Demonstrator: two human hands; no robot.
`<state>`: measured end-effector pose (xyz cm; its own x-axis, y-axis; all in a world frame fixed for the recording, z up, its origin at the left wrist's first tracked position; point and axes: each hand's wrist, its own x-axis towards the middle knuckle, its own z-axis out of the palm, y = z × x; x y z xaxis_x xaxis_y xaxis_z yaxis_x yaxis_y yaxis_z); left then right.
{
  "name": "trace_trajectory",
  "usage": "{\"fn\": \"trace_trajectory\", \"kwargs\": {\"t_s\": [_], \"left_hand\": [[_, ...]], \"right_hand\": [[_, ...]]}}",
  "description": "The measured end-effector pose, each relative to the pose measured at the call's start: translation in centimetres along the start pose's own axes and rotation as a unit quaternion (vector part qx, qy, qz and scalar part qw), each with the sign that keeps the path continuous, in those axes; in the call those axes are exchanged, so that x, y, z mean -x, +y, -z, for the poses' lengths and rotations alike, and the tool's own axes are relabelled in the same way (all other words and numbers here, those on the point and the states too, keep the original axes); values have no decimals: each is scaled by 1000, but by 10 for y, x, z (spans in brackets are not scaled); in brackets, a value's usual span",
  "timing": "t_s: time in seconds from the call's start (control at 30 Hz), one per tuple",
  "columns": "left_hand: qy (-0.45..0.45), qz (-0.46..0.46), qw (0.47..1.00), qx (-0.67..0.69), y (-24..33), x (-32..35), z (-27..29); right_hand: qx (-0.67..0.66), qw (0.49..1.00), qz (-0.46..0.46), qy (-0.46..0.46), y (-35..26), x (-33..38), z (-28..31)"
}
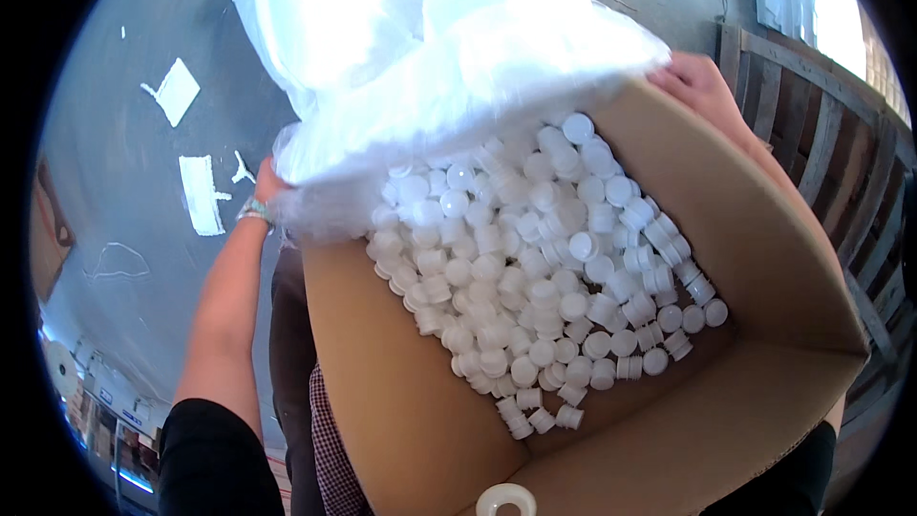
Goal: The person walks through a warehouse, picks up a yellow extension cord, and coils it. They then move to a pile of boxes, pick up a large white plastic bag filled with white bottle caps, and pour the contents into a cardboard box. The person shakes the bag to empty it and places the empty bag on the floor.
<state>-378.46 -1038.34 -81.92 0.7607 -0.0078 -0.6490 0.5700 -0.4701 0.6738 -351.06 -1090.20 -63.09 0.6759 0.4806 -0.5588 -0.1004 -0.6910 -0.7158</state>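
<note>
Head camera: on my head, left of the pair, facing down
Box (759,244): close below, its inside facing me
Floor (105,162): farther down

Left arm (224,334): bare forearm extended forward from a black sleeve (215,463), with a band at the wrist (255,214). Left hand (268,182): partly hidden, closed in grip. Right arm (772,172): partly hidden, angled forward and inward. Right hand (702,86): fingers (674,79) curled.
</note>
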Motion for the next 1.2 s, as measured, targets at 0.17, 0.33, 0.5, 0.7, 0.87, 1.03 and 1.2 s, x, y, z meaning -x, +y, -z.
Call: {"fn": "trace_trajectory", "kwargs": {"t_s": [0.17,0.33,0.5,0.7,0.87,1.03,1.2], "left_hand": [[-30,37,998,-39,-31,27,-16],[-18,59,996,-58,-53,32,-35],[-33,56,995,-75,-76,27,-40],[-25,9,998,-59,-55,35,-62],[47,-27,997,-45,-38,83,-71],[100,-29,994,-30,-45,129,-108],[64,25,997,-46,-112,173,-105]], "right_hand": [[-194,978,-63,-48,-41,25,-10],[-356,926,-107,-71,-106,27,-34],[-244,956,-130,-99,-118,20,-33],[-17,981,-151,-119,-126,5,-29],[126,981,-105,-104,-148,1,-65],[280,954,-56,-94,-203,14,-111],[230,962,-21,-142,-248,57,-97]]}}
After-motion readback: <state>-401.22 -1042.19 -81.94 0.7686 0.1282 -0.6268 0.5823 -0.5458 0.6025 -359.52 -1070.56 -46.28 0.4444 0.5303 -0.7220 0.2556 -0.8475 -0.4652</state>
